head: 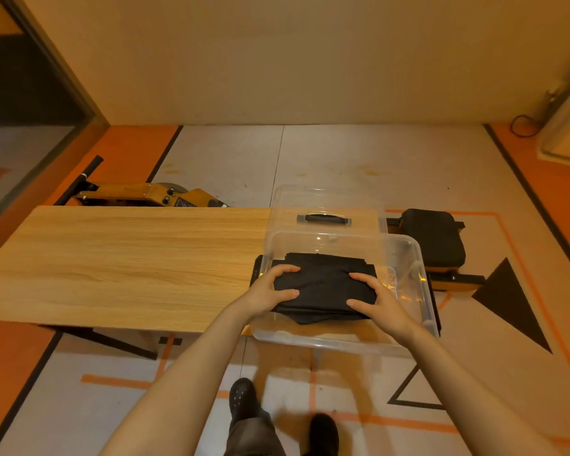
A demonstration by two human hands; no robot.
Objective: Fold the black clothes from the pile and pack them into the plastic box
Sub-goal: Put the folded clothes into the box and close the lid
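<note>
We count one clear plastic box (418, 258), one clear lid (326, 205) with one black handle (324, 219), one stack of folded black clothes (324, 284) (layers too dark to count). Two hands: left hand (270, 291), right hand (380, 299). One counter (129, 258), two dark shoes (242, 398).

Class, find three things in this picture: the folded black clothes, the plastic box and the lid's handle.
black clothes (323, 284), head view, middle of the top fold
plastic box (343, 344), head view, near rim
lid handle (324, 219), head view, middle of the bar
</note>
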